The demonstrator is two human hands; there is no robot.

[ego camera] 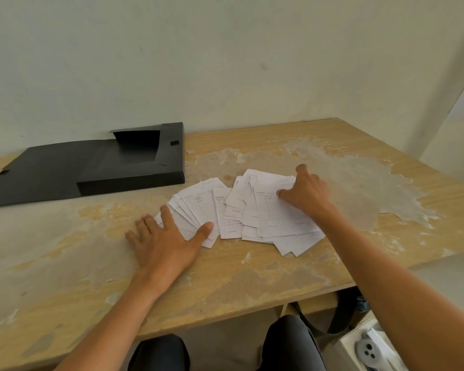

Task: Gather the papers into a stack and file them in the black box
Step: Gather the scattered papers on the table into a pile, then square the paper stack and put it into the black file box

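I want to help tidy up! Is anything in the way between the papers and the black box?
Nothing visible is. The papers lie spread on the table, and only bare tabletop separates them from the black box, which lies open. Both hands already rest on the papers.

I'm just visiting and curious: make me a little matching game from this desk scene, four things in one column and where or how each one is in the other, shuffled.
Things:
1. black box
2. papers
3. left hand
4. right hand

States:
A. flat, palm down on the left end of the spread
B. fanned out loose on the table
C. lying open at the back left, with nothing in it
D. fingertips pressing the right side of the spread

Pairs: 1-C, 2-B, 3-A, 4-D
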